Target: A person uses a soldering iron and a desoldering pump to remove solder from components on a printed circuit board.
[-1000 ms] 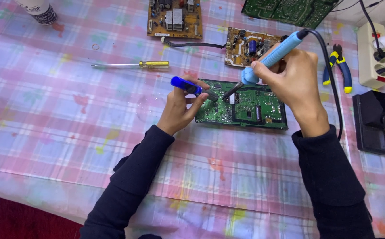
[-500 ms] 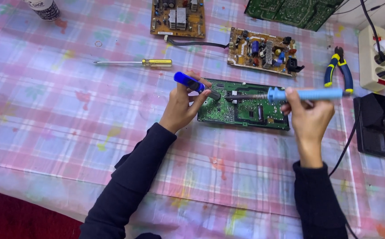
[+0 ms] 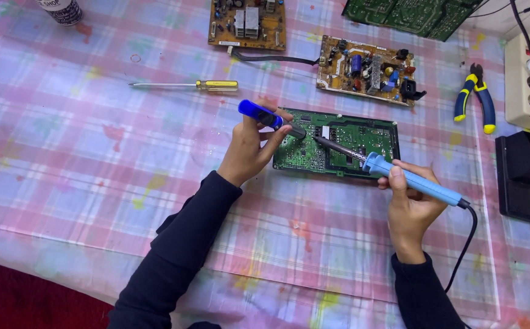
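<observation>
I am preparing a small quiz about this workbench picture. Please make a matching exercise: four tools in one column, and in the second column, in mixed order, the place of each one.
Things:
1. soldering iron
2. blue tool
3. screwdriver
4. pliers

Places:
a. lying on the cloth, far side, beside the power strip
b. held in the right hand, tip over the green circuit board
c. lying alone on the cloth, beyond the left hand
d. held in the left hand, at the board's left edge

Pairs: 1-b, 2-d, 3-c, 4-a
</observation>
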